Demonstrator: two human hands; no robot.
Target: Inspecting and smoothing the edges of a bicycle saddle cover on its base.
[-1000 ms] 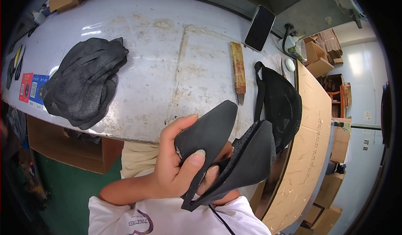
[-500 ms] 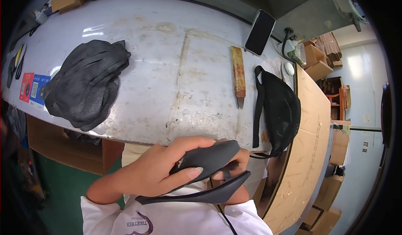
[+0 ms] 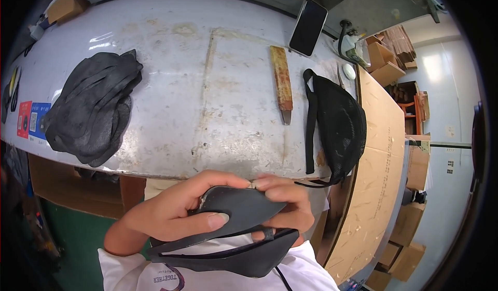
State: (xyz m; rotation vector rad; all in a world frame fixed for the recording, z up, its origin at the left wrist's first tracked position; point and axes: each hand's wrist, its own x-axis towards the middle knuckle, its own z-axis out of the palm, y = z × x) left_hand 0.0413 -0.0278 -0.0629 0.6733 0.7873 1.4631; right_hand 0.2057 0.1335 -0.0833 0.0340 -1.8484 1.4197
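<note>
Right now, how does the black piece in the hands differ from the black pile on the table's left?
The black piece is single, held off the table by the left hand and right hand; the black pile is many pieces, lying untouched on the table. The held piece shows one clean curved outline; the pile is heaped and irregular. Both look like the same dark, flat, flexible material.

Both hands raised close to the chest, left hand [image 3: 174,213] fingers curled, right hand [image 3: 288,205] partly hidden, fingertips seemingly meeting
</note>
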